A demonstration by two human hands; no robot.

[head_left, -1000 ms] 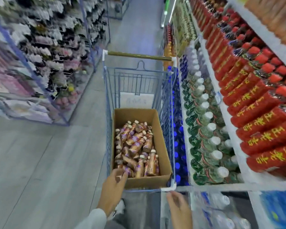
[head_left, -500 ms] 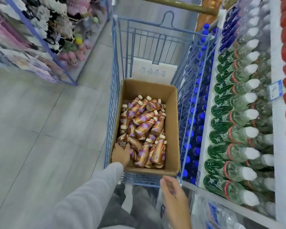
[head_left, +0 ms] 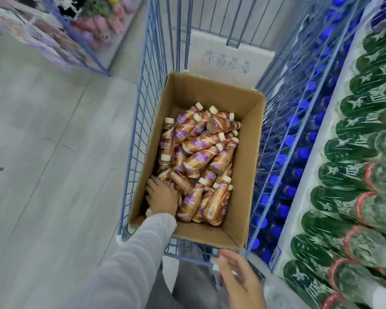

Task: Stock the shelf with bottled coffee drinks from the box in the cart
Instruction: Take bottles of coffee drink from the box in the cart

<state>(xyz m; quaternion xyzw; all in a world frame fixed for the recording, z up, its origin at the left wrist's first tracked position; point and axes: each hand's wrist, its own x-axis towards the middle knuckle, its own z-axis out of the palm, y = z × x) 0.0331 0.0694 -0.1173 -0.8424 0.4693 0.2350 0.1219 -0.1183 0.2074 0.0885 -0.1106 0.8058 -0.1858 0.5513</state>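
Shelf (head_left: 314, 179), 3 o'clock, carries rows of green bottles (head_left: 366, 152). Wire cart (head_left: 138, 130), centre, holds an open cardboard box (head_left: 247, 163). Coffee bottles (head_left: 201, 161) lie heaped inside the box. Left hand (head_left: 163, 197), at the box's 7 o'clock corner, rests on the bottles; whether it grips one cannot be told. Right hand (head_left: 239, 279), 5 o'clock, just beside the cart's near rim: fingers straight, holding nothing.

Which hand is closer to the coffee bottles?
Left. The left hand is in the box, touching the coffee bottles; the right hand is outside, by the cart's near edge.
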